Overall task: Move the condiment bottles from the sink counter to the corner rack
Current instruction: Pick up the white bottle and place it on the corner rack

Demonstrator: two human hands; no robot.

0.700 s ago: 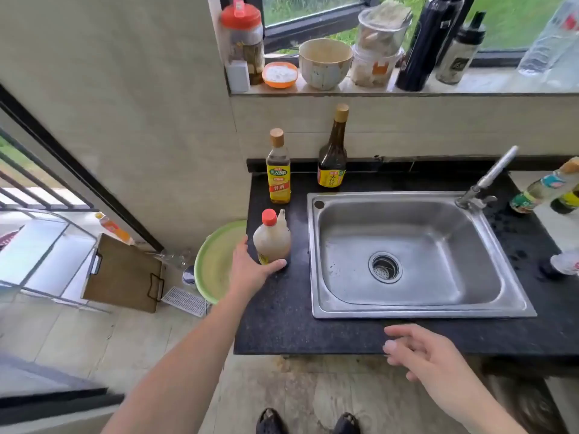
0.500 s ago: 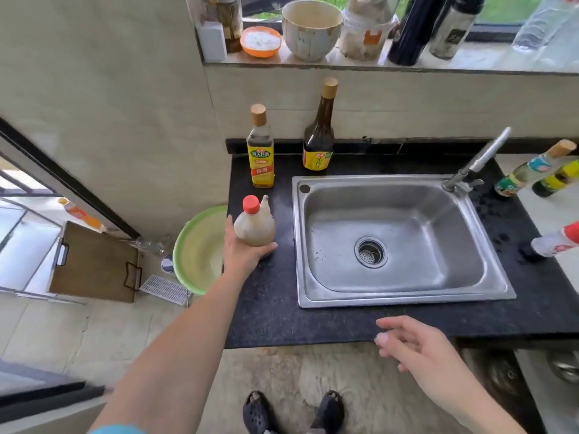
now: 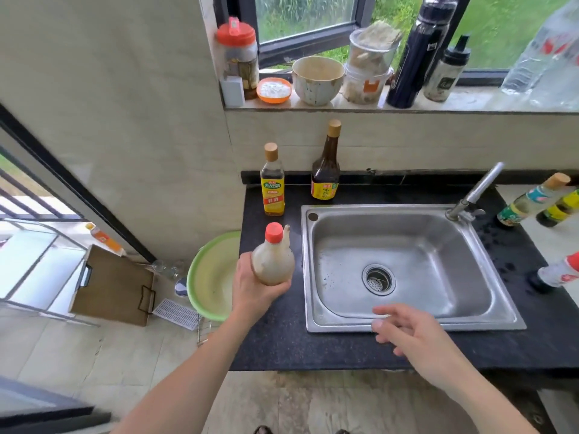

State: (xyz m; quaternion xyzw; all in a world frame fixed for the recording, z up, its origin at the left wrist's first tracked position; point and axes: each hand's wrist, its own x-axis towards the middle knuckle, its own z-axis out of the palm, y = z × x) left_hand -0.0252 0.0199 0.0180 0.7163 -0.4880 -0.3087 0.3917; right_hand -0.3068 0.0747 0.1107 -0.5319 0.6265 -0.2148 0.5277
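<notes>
My left hand (image 3: 255, 291) grips a squat cloudy bottle with a red cap (image 3: 272, 260) and holds it above the left strip of the black sink counter (image 3: 282, 343). Behind it stand a clear bottle with a yellow label (image 3: 273, 183) and a dark brown bottle with a yellow label (image 3: 326, 169), both against the back wall. My right hand (image 3: 410, 336) hovers over the sink's front rim, fingers spread and empty. Right of the sink are three more bottles: a green-labelled one (image 3: 529, 203), a dark one (image 3: 560, 209), and a red-capped one (image 3: 560, 272). A metal rack (image 3: 37, 264) shows at the far left.
A steel sink (image 3: 404, 267) with a tap (image 3: 476, 195) fills the counter's middle. A green basin (image 3: 213, 277), a wooden board (image 3: 112, 286) and an orange bottle (image 3: 105, 239) sit on the floor to the left. Jars, bowls and flasks crowd the windowsill (image 3: 407, 106).
My left hand closed around the red-capped bottle and lifted it off the counter. My right hand rose from below the counter's front edge to above the sink rim.
</notes>
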